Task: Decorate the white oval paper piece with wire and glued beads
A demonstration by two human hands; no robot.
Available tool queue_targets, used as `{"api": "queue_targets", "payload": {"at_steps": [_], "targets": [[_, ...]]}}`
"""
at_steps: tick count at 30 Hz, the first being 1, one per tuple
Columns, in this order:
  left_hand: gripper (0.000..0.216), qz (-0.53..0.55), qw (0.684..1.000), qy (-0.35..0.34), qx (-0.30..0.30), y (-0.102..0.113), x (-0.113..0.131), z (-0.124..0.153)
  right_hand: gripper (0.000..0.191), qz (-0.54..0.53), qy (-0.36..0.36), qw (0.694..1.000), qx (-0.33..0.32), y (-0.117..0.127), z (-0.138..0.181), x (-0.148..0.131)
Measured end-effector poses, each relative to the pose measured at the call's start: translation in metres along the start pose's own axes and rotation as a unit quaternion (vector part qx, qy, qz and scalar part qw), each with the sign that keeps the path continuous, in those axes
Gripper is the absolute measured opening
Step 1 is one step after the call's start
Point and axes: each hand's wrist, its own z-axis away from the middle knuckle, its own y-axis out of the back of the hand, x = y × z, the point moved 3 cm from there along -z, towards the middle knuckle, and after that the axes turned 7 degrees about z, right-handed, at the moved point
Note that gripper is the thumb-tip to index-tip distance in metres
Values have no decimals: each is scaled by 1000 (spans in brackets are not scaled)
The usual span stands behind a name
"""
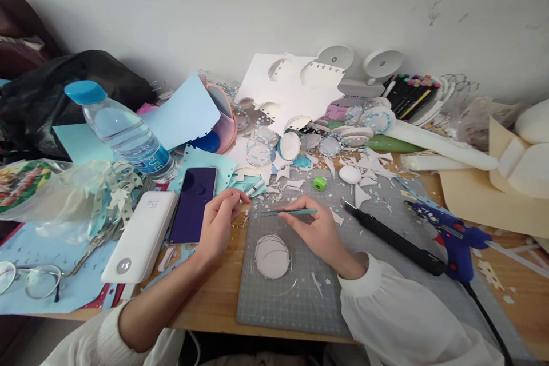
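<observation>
My right hand (pixel 315 229) is closed on a slim pair of teal tweezers (pixel 300 212), whose tips point left over the grey cutting mat (pixel 266 309). Left of the tips, my left hand (pixel 221 220) is raised near the mat's edge, its fingers curled together; anything between them is too small to make out. Below the tweezers lies a round white paper disc (pixel 273 257) with thin wire loops around its rim. Small scraps of cut paper are scattered on the mat above both hands. A bright green block (pixel 319 184) sits beyond my right hand.
A blue glue gun (pixel 458 240) and a black pen-like tool (pixel 398 240) lie on the right. Left are a phone (pixel 193 203), a white power bank (pixel 141 237), eyeglasses (pixel 43 282) and a tilted water bottle (pixel 124 131). Cut paper and decorated discs pile along the wall.
</observation>
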Motion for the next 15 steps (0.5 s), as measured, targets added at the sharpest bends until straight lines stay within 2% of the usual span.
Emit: {"api": "queue_targets", "payload": {"at_steps": [3,9,15], "targets": [[28,6,1000,-4,-5,1,0,1,6,19,24,999,6,8,1,1],[23,9,1000,5,-3,2,-3,1,6,48,30,996,66,29,-2,5],[14,18,1000,20,8,3,-5,2,5,74,72,994,42,18,0,8]]}}
